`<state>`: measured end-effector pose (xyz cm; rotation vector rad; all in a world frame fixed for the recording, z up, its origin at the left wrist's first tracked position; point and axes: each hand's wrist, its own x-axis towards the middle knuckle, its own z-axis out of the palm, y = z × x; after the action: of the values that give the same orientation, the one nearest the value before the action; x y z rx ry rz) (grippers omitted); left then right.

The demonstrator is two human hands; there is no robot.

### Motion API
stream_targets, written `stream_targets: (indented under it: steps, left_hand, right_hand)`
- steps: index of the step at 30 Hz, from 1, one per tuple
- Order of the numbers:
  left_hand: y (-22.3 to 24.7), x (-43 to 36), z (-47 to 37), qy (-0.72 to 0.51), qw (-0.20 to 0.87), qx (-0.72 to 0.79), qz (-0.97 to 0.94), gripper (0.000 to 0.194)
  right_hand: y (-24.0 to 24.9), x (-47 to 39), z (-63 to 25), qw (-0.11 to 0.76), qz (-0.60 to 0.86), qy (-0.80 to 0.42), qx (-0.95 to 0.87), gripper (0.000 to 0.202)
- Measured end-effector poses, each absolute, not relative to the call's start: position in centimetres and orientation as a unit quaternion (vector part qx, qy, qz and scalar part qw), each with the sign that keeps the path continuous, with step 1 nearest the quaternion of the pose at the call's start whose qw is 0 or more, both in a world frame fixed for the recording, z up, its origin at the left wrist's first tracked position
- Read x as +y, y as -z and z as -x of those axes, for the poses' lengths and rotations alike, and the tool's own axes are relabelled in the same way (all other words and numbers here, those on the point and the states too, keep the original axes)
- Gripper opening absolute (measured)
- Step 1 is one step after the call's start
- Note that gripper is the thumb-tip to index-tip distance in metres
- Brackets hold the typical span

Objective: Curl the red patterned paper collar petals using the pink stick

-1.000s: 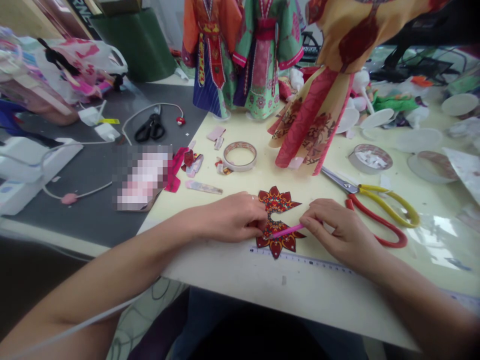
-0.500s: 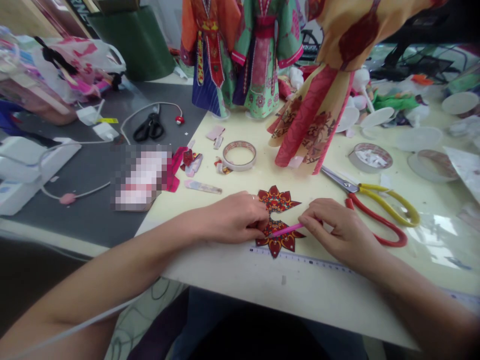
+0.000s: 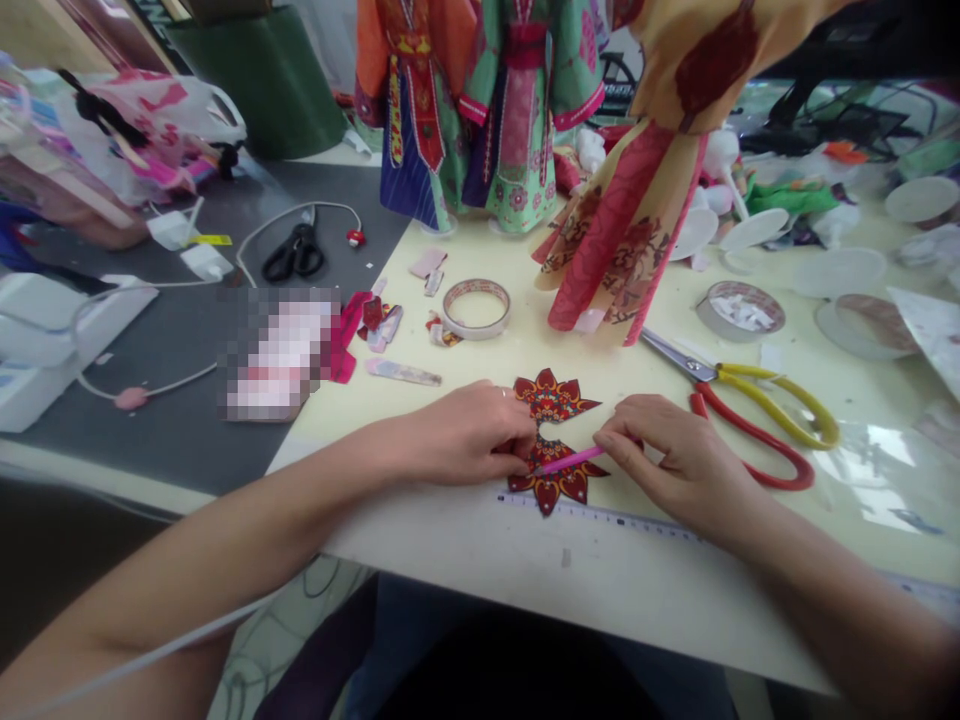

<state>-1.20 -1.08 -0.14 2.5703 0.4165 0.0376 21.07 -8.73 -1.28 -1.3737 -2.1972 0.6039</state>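
The red cutout (image 3: 551, 398) lies flat on the tabletop (image 3: 465, 520), between the two hands, and its opening faces right. The left hand (image 3: 476, 435) is closed, with curled fingers on the left edge of the cutout. The right hand (image 3: 660, 450) is gripping the pink stick (image 3: 571, 460), and the stick's tip reaches the lower half of the cutout, near the left hand. Along the lower points runs the ruler (image 3: 652, 525). Beyond the right hand lie the big scissors (image 3: 780, 410), with one yellow and one red handle. Behind the cutout is the tape roll (image 3: 477, 309); farther back stand dressed figures (image 3: 519, 130).
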Motion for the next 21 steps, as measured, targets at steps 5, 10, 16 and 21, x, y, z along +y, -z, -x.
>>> stream_targets:
  steps: [5,10,16,21]
  left_hand:
    - [0.25,-1.13,1.24,-0.009,0.259,0.159,-0.953,0.016]
    - [0.29,-1.13,1.19,-0.011,0.266,0.158,-0.951,0.015]
    - [0.04,-0.92,1.27,-0.015,0.284,0.145,-0.948,0.017]
    - [0.2,-0.89,1.22,-0.017,0.274,0.148,-0.95,0.018]
  right_hand:
    - [1.06,-8.78,-21.2,0.233,0.491,-0.23,-0.808,0.021]
    - [0.93,-8.92,-21.38,0.247,0.474,-0.248,-0.808,0.018]
    - [0.88,-8.77,-21.69,0.261,0.46,-0.244,-0.813,0.017]
    - [0.67,-8.75,-21.79,0.279,0.469,-0.22,-0.808,0.02]
